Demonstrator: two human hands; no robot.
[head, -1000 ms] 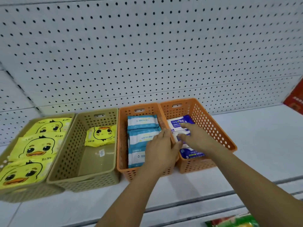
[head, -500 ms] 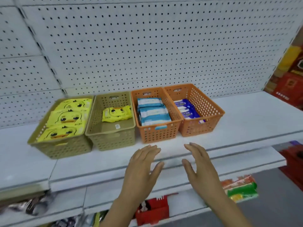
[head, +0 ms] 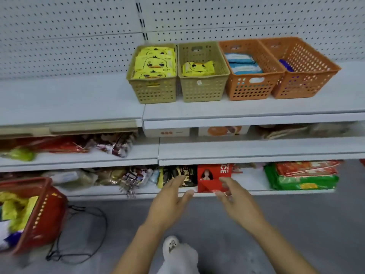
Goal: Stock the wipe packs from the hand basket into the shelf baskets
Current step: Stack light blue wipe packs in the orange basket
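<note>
Orange baskets, where do they stand?

Two of them sit side by side at the right end of the row on the upper shelf [head: 256, 109], touching. The left orange basket [head: 252, 89] holds blue-and-white wipe packs [head: 244, 65]; the right orange basket [head: 302, 84] shows one dark blue pack [head: 286, 65] near its left wall

And the olive ones?

Just left of those, in front of the pegboard wall [head: 79, 36]. The far-left olive basket [head: 153, 91] is filled with yellow duck packs [head: 155, 63]; the second olive basket [head: 203, 91] has one duck pack [head: 198, 68] inside

Where is the hand basket?

On the grey floor [head: 296, 224] at the lower left sits the red hand basket [head: 47, 216], tilted in this view, with yellow packs [head: 15, 210] and something blue and white inside, too blurred to name. A black cable [head: 83, 234] loops on the floor beside it

What about the hands?

Both are low, in front of the bottom shelf and well apart from every basket. The left hand [head: 167, 206] is spread, fingers straight, grasping nothing; the right hand [head: 239, 206] is relaxed, fingers loosely extended, also empty. A red box [head: 211, 175] stands on the shelf behind them, with green packets [head: 300, 180] further right
</note>
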